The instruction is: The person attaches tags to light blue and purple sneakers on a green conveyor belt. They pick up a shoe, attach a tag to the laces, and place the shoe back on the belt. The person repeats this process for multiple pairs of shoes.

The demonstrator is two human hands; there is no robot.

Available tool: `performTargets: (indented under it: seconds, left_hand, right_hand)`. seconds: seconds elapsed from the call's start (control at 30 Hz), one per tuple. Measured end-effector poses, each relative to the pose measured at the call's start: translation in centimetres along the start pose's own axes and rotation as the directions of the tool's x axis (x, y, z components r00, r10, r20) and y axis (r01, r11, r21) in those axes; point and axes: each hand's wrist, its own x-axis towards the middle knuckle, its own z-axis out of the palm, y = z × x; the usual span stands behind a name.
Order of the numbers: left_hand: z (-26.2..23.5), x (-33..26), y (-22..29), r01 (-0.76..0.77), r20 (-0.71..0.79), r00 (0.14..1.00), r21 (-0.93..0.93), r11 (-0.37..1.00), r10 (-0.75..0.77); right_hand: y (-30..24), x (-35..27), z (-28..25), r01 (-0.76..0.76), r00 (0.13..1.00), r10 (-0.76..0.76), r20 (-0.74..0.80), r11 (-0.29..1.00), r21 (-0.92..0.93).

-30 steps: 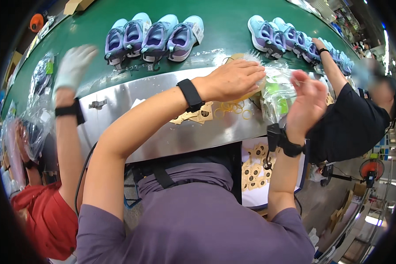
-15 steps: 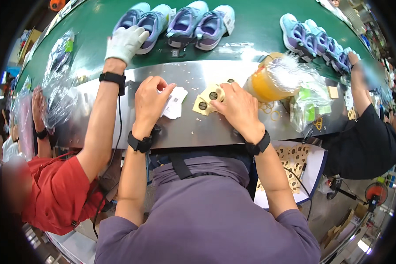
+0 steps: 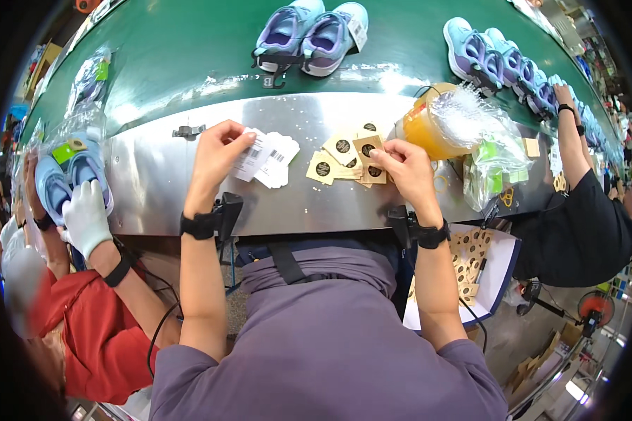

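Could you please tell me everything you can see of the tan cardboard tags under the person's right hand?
The tan tags are small, squarish cardboard pieces, each with a dark round mark in its middle. Several lie flat, overlapping in a loose fan on the steel ledge before the green belt. The right hand rests its fingertips on the rightmost ones. White labels lie just left, apart from them.

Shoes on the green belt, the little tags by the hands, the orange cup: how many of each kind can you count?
Shoes in the nearest pair on the green belt: 2
Stacks of white tags, touched by the left hand: 1
Heaps of brown tags, at the right hand: 1
Orange cups: 1
Total: 5
More shoes sit farther right, too crowded to count.
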Motion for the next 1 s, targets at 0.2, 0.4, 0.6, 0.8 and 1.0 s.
performTargets:
  seconds: [0.2, 0.4, 0.6, 0.8, 1.0]
  left_hand:
    - [1.0, -0.5, 0.4, -0.036, -0.030, 0.999, 0.093, 0.995, 0.039]
    - [0.8, -0.2, -2.7, -0.114, -0.147, 0.978, 0.217, 0.969, 0.148]
    - [2.7, -3.5, 2.7, 0.032, 0.116, 0.993, -0.538, 0.842, 0.037]
    - [10.4, -5.2, 3.1, 0.482, 0.488, 0.868, -0.782, 0.395, -0.092]
    - [11.9, -4.6, 4.3, 0.225, 0.187, 0.974, -0.845, 0.486, -0.127]
  right_hand:
    - [-1.9, -2.0, 0.6, 0.357, 0.892, -0.418, -0.171, 0.885, -0.300]
    - [-1.4, -2.1, 1.3, 0.369, 0.887, -0.443, -0.134, 0.851, -0.373]
    - [-2.3, -2.6, 1.4, 0.614, 0.566, -0.804, -0.184, 0.560, -0.556]
    - [-3.5, -3.0, 0.8, 0.687, 0.356, -0.932, 0.073, 0.208, -0.697]
    - [-3.7, -4.2, 0.3, 0.681, 0.687, -0.724, 0.063, 0.611, -0.403]
